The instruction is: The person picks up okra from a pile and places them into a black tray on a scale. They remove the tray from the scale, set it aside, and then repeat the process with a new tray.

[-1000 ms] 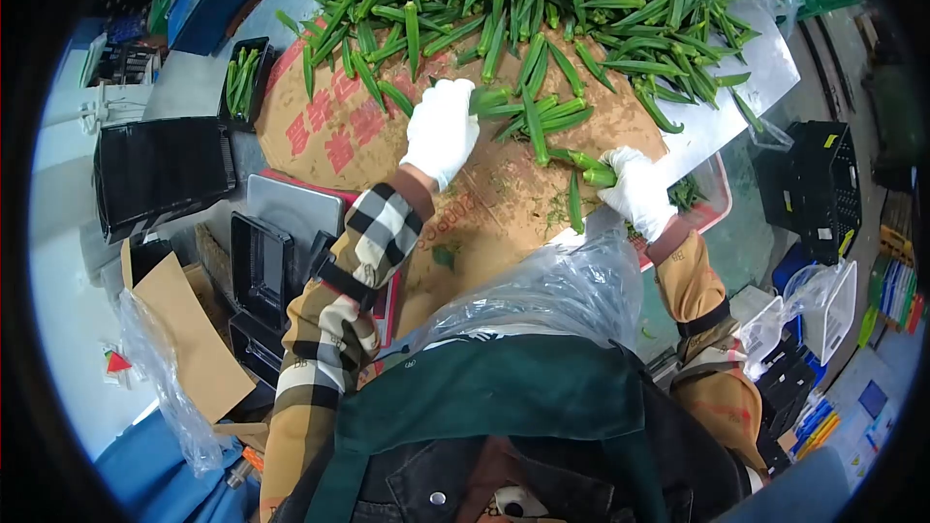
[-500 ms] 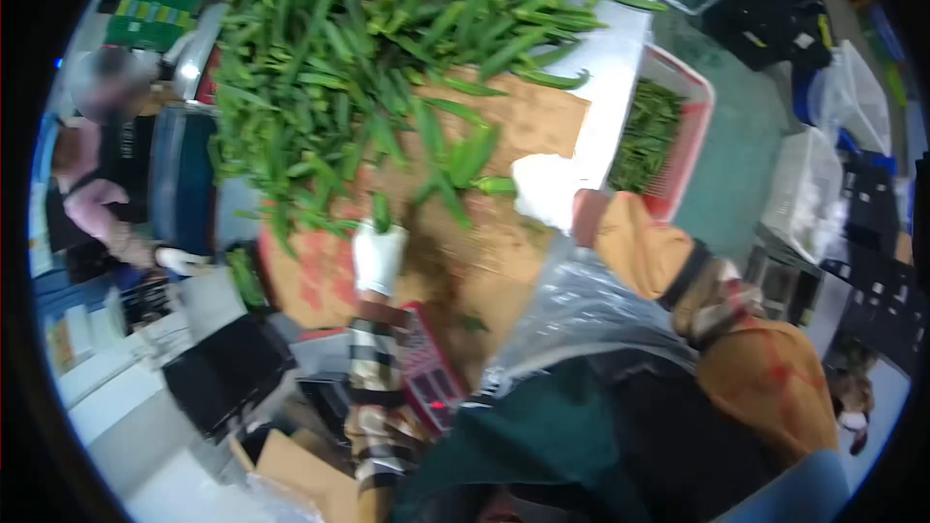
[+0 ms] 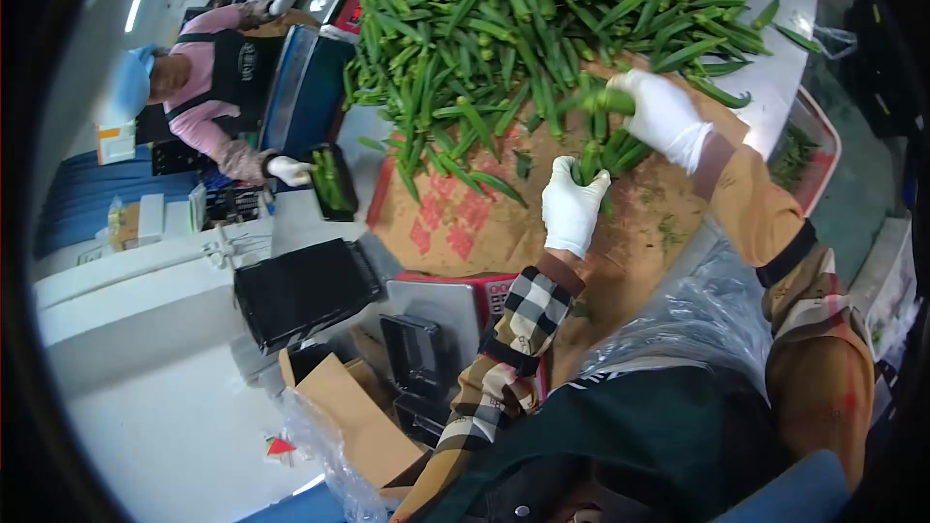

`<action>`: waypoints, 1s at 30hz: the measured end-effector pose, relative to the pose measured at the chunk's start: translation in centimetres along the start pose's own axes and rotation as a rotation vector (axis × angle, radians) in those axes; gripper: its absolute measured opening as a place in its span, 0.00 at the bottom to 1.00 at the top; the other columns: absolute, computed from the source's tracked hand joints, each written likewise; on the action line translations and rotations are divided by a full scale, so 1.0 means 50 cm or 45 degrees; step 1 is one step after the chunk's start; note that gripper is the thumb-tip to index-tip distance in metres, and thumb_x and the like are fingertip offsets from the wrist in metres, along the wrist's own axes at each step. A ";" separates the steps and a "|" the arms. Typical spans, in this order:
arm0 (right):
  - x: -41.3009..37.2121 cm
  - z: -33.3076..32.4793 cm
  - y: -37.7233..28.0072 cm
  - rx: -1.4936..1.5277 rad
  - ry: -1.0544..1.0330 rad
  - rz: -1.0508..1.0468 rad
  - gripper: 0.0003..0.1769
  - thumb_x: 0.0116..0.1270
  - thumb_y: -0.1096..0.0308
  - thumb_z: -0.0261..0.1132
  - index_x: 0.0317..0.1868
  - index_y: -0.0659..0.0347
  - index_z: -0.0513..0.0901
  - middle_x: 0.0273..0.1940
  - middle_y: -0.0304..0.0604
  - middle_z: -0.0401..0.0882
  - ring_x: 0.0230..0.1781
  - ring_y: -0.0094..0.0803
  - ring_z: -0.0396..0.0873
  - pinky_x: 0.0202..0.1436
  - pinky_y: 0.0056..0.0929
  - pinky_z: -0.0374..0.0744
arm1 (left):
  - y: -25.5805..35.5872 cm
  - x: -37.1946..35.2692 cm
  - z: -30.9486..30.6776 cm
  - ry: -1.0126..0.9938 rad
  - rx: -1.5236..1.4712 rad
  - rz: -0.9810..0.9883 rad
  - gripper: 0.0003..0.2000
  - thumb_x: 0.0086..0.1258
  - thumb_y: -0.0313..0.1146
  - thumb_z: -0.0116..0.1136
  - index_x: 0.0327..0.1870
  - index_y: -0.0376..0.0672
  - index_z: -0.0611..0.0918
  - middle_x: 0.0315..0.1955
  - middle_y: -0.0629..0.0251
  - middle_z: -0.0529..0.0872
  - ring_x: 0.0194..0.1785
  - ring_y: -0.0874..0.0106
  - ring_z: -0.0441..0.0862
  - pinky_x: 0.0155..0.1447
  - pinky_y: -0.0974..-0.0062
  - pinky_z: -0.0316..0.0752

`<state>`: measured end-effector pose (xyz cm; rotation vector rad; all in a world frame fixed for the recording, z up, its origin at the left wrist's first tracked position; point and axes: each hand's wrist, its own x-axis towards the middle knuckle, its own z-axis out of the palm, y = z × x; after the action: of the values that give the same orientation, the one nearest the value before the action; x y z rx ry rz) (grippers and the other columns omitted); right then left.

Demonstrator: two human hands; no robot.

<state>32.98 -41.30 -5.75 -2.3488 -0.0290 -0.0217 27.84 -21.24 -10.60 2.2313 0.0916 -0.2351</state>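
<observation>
A big heap of green okra [image 3: 542, 10] covers the far part of the table. My left hand [image 3: 572, 208], in a white glove, is closed around the lower end of a small bunch of okra pods [image 3: 620, 150] above the brown cardboard sheet [image 3: 630, 257]. To its right and a little farther away, my right hand [image 3: 668, 116], also gloved in white, grips an okra pod [image 3: 608, 102], whose tip is smeared by motion. Both hands are close together at the near edge of the heap.
A red-edged scale [image 3: 480, 291] sits near my left forearm, with black trays [image 3: 305, 295] beyond it. On the left, a co-worker's gloved hand [image 3: 289, 170] touches a black tray of okra [image 3: 332, 184]. A red-rimmed basket [image 3: 823, 155] stands at right; an open carton [image 3: 354, 416] lies below.
My view has swung, so the table sits farther right. My hands have come together around okra; the right hand now holds a pod up. The co-worker's hand has reached the black tray.
</observation>
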 end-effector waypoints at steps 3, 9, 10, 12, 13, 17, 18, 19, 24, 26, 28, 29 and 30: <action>-0.050 0.063 0.086 -0.310 -0.179 -0.164 0.14 0.59 0.76 0.64 0.47 0.58 0.84 0.45 0.50 0.83 0.50 0.51 0.81 0.54 0.45 0.81 | 0.019 -0.002 0.057 0.054 0.378 0.083 0.20 0.57 0.37 0.75 0.48 0.41 0.80 0.42 0.50 0.87 0.46 0.49 0.84 0.51 0.54 0.78; -0.100 0.067 0.134 -0.552 -0.152 -0.317 0.22 0.50 0.72 0.74 0.47 0.58 0.80 0.44 0.48 0.82 0.47 0.47 0.80 0.47 0.42 0.74 | 0.013 0.019 -0.031 0.244 0.604 0.248 0.12 0.58 0.27 0.68 0.42 0.45 0.79 0.34 0.51 0.85 0.39 0.49 0.84 0.44 0.52 0.77; -0.104 0.053 0.130 -0.510 -0.160 -0.246 0.21 0.50 0.71 0.74 0.47 0.58 0.80 0.43 0.49 0.82 0.46 0.47 0.80 0.47 0.42 0.74 | 0.022 0.027 -0.049 0.275 0.607 0.183 0.14 0.58 0.26 0.68 0.45 0.46 0.80 0.36 0.52 0.86 0.42 0.50 0.84 0.46 0.55 0.78; -0.113 0.022 0.119 -0.426 -0.179 -0.117 0.22 0.50 0.69 0.75 0.46 0.58 0.79 0.41 0.50 0.83 0.45 0.47 0.81 0.47 0.43 0.74 | 0.026 0.045 -0.072 0.372 0.307 0.451 0.16 0.59 0.26 0.68 0.49 0.46 0.81 0.38 0.53 0.87 0.45 0.52 0.84 0.49 0.59 0.79; -0.117 0.017 0.125 -0.419 -0.195 -0.026 0.22 0.52 0.66 0.76 0.46 0.58 0.79 0.38 0.52 0.82 0.44 0.49 0.82 0.48 0.44 0.76 | 0.042 0.052 -0.074 0.350 0.281 0.533 0.19 0.58 0.26 0.69 0.53 0.47 0.81 0.39 0.56 0.87 0.47 0.52 0.84 0.51 0.61 0.79; -0.146 0.032 0.109 -0.214 -0.139 0.059 0.22 0.53 0.64 0.76 0.46 0.59 0.78 0.39 0.51 0.82 0.45 0.51 0.81 0.51 0.45 0.79 | 0.063 0.058 -0.001 0.013 0.433 0.499 0.18 0.59 0.28 0.67 0.51 0.46 0.81 0.41 0.58 0.86 0.48 0.52 0.82 0.51 0.57 0.78; -0.150 0.045 0.109 -0.237 -0.163 0.047 0.22 0.54 0.63 0.77 0.46 0.59 0.77 0.39 0.51 0.82 0.45 0.51 0.81 0.51 0.45 0.79 | 0.057 0.056 0.031 0.014 0.516 0.501 0.16 0.59 0.28 0.66 0.49 0.46 0.80 0.39 0.58 0.84 0.48 0.52 0.81 0.51 0.57 0.76; -0.162 0.053 0.108 -0.268 -0.167 0.063 0.22 0.54 0.63 0.77 0.46 0.59 0.77 0.39 0.50 0.82 0.45 0.50 0.81 0.51 0.45 0.79 | 0.059 0.054 0.051 0.004 0.631 0.496 0.17 0.58 0.28 0.69 0.49 0.46 0.81 0.40 0.57 0.85 0.49 0.52 0.81 0.52 0.57 0.76; -0.217 0.057 0.105 -0.340 -0.165 0.145 0.22 0.55 0.63 0.76 0.46 0.61 0.78 0.38 0.53 0.81 0.45 0.53 0.80 0.52 0.45 0.78 | 0.071 0.059 0.067 -0.075 0.927 0.649 0.14 0.58 0.30 0.70 0.45 0.46 0.82 0.39 0.54 0.86 0.47 0.51 0.82 0.50 0.55 0.76; -0.212 0.047 0.092 -0.340 -0.217 0.203 0.21 0.55 0.64 0.75 0.47 0.60 0.79 0.39 0.54 0.81 0.45 0.53 0.80 0.52 0.45 0.78 | 0.067 0.063 0.061 -0.032 0.830 0.557 0.12 0.59 0.30 0.68 0.44 0.45 0.82 0.36 0.53 0.86 0.44 0.50 0.84 0.48 0.54 0.77; -0.209 0.031 0.083 -0.296 -0.165 0.246 0.20 0.56 0.64 0.75 0.45 0.60 0.78 0.38 0.52 0.81 0.44 0.52 0.81 0.51 0.46 0.78 | 0.079 0.069 0.035 0.034 0.673 0.331 0.11 0.61 0.30 0.68 0.44 0.44 0.82 0.34 0.52 0.88 0.41 0.50 0.87 0.44 0.56 0.80; -0.209 0.024 0.078 -0.270 -0.140 0.271 0.19 0.56 0.65 0.75 0.45 0.59 0.77 0.38 0.52 0.81 0.44 0.52 0.81 0.50 0.46 0.79 | 0.077 0.067 0.005 0.052 0.552 0.337 0.12 0.61 0.30 0.69 0.44 0.43 0.82 0.35 0.52 0.89 0.42 0.51 0.87 0.44 0.59 0.81; -0.207 0.017 0.072 -0.257 -0.134 0.296 0.19 0.56 0.65 0.75 0.45 0.59 0.77 0.39 0.51 0.81 0.44 0.52 0.81 0.50 0.46 0.78 | 0.084 0.064 -0.032 0.065 0.433 0.339 0.12 0.61 0.30 0.70 0.44 0.43 0.82 0.37 0.52 0.89 0.43 0.52 0.88 0.45 0.62 0.82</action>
<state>22.75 -43.38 -9.14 -2.5379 0.2036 0.2224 31.82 -22.65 -7.02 2.5555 -0.2338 -0.0494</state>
